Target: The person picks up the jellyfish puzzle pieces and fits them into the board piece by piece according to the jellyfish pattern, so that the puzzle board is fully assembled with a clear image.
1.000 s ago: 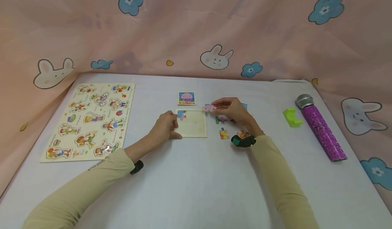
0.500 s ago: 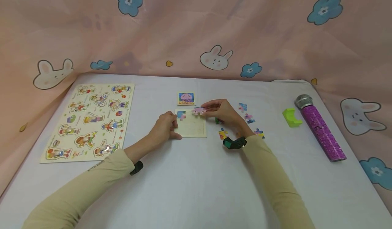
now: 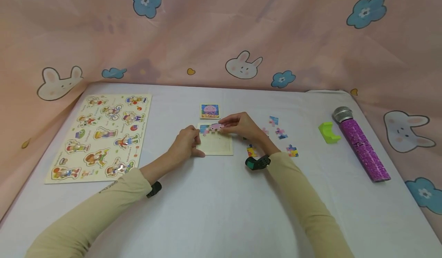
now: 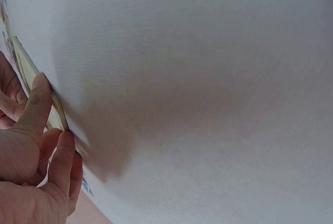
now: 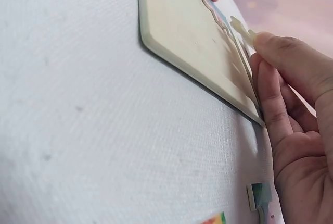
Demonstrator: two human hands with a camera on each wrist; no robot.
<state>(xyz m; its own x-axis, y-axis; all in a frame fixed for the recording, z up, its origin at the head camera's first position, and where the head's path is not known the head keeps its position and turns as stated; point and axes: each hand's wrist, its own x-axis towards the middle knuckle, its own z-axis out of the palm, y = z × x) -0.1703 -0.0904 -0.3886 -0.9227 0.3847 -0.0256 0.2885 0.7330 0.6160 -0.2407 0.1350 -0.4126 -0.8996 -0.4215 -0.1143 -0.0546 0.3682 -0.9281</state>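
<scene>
A small square wooden puzzle tray (image 3: pixel 217 146) lies mid-table, with one blue-and-pink puzzle piece (image 3: pixel 203 129) in its far left corner. My left hand (image 3: pixel 184 143) holds the tray by its left edge, thumb near the front corner and fingers farther back. Between thumb and fingers, my right hand (image 3: pixel 242 128) pinches a pink puzzle piece (image 3: pixel 215 127) over the tray's far side, close beside the placed one. The right wrist view shows this held piece (image 5: pixel 241 28) tilted, its pale side facing the camera. A picture card (image 3: pixel 210 111) with a pink octopus-like figure lies just behind the tray.
Several loose puzzle pieces (image 3: pixel 281 133) lie right of the tray, some partly hidden by my right hand and wrist. A large picture board (image 3: pixel 103 135) is at left. A green plastic block (image 3: pixel 329 132) and a purple glitter microphone (image 3: pixel 362 147) lie at right.
My right hand has moved left with the pink piece, from beside the tray's right edge to next to the corner piece. My left hand stays on the tray's edge.
</scene>
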